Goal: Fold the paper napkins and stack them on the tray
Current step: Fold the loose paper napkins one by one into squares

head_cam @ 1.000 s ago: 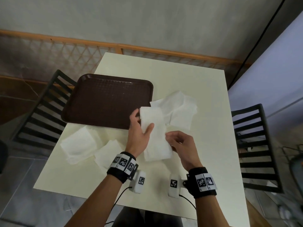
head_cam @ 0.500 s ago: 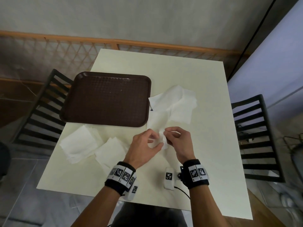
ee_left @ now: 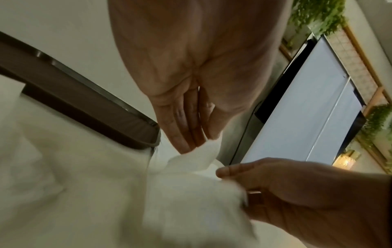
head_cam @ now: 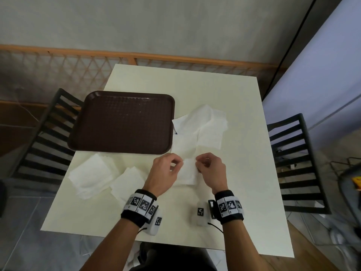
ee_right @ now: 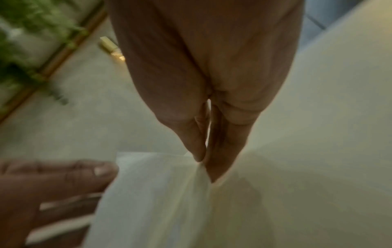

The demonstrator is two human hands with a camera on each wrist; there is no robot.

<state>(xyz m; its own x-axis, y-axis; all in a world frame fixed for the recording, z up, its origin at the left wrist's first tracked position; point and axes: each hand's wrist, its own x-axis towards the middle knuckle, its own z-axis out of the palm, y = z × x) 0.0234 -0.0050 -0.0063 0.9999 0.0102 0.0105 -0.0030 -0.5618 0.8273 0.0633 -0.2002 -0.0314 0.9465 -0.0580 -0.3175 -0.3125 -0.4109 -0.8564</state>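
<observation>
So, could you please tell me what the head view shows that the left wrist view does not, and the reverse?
Only the head view shows the whole dark brown plastic tray, bare of napkins, two heaps of white paper napkins near the table's left edge, and black slatted chairs. Only the left wrist view shows green hanging plants and a lit lamp. Both show the left hand and right hand pinching one white paper napkin.

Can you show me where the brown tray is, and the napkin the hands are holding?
brown tray (head_cam: 121, 122): head view, bare middle of its floor.
napkin (head_cam: 186, 173): head view, flat part between both hands.
</observation>
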